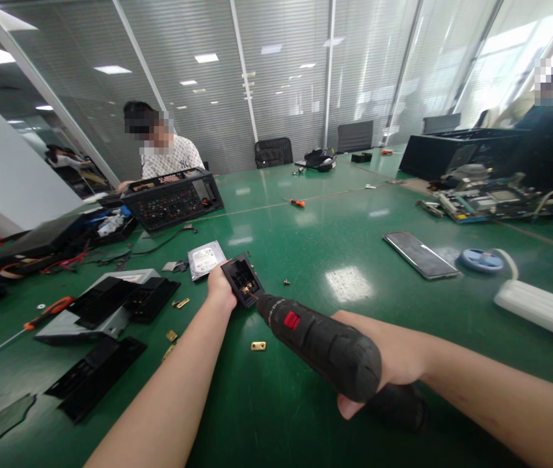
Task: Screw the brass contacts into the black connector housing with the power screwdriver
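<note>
An orange-handled screwdriver lies far left on the glossy green surface. The left hand is closed on a small black plastic bracket, held tilted just above the surface. The right hand grips a stubby, matte black power screwdriver; its long axis points up-left, bit tip touching the bracket. A small brass plate lies below.

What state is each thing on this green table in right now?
Small black plastic bracket: held upright off the table in the left hand.
Black electric screwdriver: gripped in the right hand, tip at the bracket.
Silver hard drive: lying flat, loose.
Black computer case: open, tilted on its side.
Orange-handled screwdriver: lying unused.
Dark phone: flat, screen off.
</note>
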### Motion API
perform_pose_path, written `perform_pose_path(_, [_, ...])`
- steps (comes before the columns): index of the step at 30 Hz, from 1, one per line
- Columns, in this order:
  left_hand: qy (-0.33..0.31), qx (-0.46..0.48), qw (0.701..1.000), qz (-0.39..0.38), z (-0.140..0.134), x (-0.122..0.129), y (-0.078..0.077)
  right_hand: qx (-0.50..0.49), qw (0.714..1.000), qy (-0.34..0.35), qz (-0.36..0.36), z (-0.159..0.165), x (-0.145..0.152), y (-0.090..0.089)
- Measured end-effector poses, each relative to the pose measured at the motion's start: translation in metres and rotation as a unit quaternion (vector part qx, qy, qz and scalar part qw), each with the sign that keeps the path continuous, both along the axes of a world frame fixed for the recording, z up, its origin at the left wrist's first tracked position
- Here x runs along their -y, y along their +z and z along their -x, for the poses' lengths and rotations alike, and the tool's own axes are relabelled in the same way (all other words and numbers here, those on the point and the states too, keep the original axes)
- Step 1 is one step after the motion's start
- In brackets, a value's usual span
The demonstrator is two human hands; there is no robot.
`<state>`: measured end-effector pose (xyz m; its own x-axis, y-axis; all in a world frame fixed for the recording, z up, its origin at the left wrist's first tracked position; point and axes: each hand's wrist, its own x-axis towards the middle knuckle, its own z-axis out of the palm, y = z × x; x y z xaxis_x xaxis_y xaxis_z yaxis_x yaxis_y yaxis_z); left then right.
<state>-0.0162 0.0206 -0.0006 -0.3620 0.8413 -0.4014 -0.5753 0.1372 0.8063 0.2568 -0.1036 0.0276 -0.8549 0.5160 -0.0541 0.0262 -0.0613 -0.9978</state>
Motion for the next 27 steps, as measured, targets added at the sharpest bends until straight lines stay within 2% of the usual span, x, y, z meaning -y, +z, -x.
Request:
perform_pose_path(9, [-0.007, -0.009, 1.000, -0.002, -0.0015, 0.0024, 0.0022, -0.004, 1.000, 0.004, -0.001, -0.0011, 0.0000, 0.0028])
perform_pose_path(15, [-0.009, -0.010, 1.000, -0.002, -0.0021, 0.0027, 0.0032, 0.003, 1.000, 0.013, -0.018, -0.0013, -0.0027, -0.0016])
perform_pose_path(22, [-0.009, -0.009, 1.000, -0.005, -0.0009, 0.0009, 0.0011, -0.001, 1.000, 0.010, 0.022, -0.0004, -0.0006, 0.0013])
perform_pose_path(27, [-0.011, -0.006, 1.000, -0.001, -0.0010, 0.0015, 0.0021, -0.003, 1.000, 0.007, 0.025, -0.0011, -0.0001, 0.0036])
